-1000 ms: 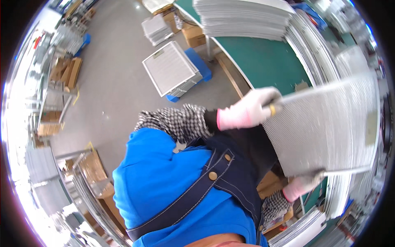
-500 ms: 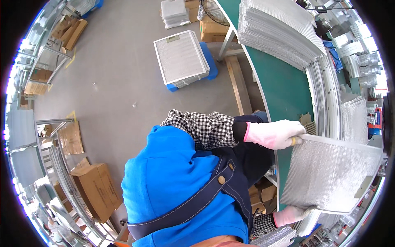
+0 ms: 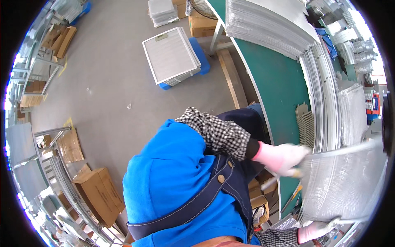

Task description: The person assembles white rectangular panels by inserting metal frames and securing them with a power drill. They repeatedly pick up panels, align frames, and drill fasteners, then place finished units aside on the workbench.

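Observation:
A framed metal-mesh panel (image 3: 343, 185), silvery and blurred by motion, is held at the right over the workbench. My left hand (image 3: 284, 158), in a white and pink glove, grips its upper left corner, with the fingers closed round the frame. Lower down, my right hand (image 3: 319, 230), gloved alike, is closed on the panel's bottom edge. Beyond the panel, a row of upright panels (image 3: 325, 94) stands on the green bench top (image 3: 273, 82). Beside that row is a small stack of tan pieces (image 3: 304, 125).
A tall stack of mesh sheets (image 3: 267, 29) lies at the bench's far end. On the floor, framed panels (image 3: 173, 55) are piled on a blue pallet (image 3: 200, 55). A carton (image 3: 98, 195) stands by the rack at left. A yellow-handled tool (image 3: 293, 193) lies near the bench edge.
Both hands have moved the panel to the right, and its face now tilts more. My right hand has shifted right and down. The view has turned slightly.

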`<state>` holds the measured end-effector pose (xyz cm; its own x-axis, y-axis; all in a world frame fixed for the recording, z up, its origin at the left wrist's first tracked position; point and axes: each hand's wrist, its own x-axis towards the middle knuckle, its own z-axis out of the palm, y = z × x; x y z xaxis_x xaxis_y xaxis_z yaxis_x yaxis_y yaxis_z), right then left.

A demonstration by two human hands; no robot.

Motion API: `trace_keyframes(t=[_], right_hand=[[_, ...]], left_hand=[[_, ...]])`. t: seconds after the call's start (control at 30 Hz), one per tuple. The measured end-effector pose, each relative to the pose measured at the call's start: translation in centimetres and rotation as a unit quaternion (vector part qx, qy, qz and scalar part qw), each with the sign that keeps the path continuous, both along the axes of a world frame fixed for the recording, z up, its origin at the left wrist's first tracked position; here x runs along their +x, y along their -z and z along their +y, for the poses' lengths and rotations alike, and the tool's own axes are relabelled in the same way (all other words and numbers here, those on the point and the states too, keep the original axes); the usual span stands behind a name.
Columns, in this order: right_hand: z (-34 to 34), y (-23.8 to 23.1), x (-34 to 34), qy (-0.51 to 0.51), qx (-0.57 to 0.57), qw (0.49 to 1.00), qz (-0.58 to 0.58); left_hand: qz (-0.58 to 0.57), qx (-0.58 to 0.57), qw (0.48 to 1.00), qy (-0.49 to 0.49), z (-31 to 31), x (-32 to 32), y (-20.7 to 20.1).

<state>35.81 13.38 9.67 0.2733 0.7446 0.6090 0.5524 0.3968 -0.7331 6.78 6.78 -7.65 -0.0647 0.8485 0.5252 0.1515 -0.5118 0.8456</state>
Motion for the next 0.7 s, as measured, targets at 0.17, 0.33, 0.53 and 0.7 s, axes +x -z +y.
trace_keyframes(t=[0.17,0.33,0.53,0.7], right_hand=[[-0.4,4.3,-1.2,-0.198,-0.464,0.849,-0.159],[4.1,11.0,-6.4,-0.371,-0.505,0.725,-0.285],[5.0,8.2,-14.3,-0.515,-0.427,0.659,-0.343],[5.4,8.2,-9.7,-0.481,-0.456,0.66,-0.354]], left_hand=[[0.071,-0.196,0.87,0.447,-8.1,0.2,6.5],[0.432,-0.269,0.749,0.424,-5.9,-11.8,-2.8],[0.536,0.094,0.838,0.041,4.7,-12.7,-7.3],[0.519,-0.001,0.849,0.099,5.4,-12.9,-5.3]])
